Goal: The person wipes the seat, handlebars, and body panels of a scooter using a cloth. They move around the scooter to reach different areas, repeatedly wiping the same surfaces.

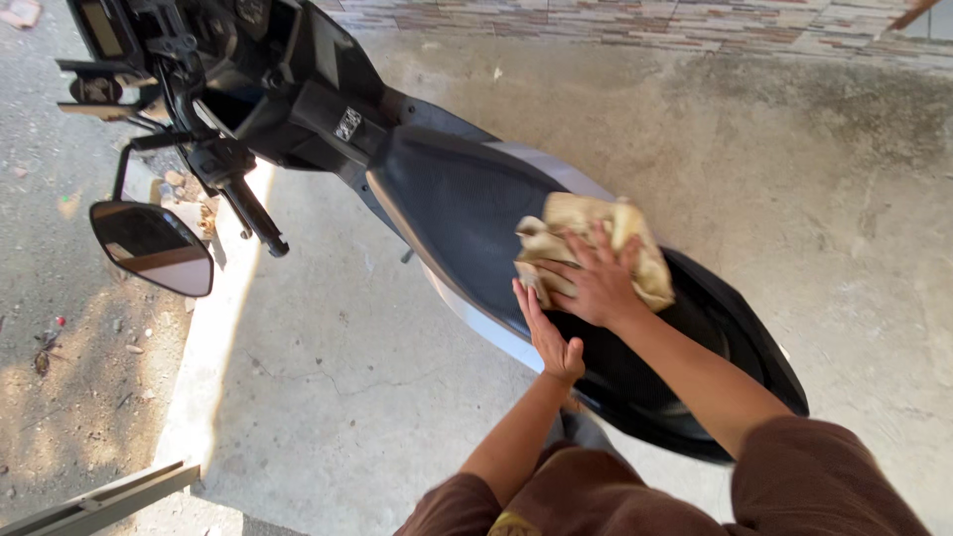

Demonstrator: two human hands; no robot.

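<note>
A scooter with a black seat (452,203) stands on concrete, running from upper left to lower right. A crumpled tan cloth (596,223) lies on the seat's rear half. My right hand (594,283) presses flat on the cloth with fingers spread. My left hand (546,333) rests edge-on against the near side of the seat, just below the cloth, fingers straight and holding nothing.
The handlebar grip (256,218) and a side mirror (151,246) stick out at left. A brick wall (635,22) runs along the top. Concrete floor (328,387) lies in front, gravelly ground at far left. A grey bar (99,501) crosses the bottom-left corner.
</note>
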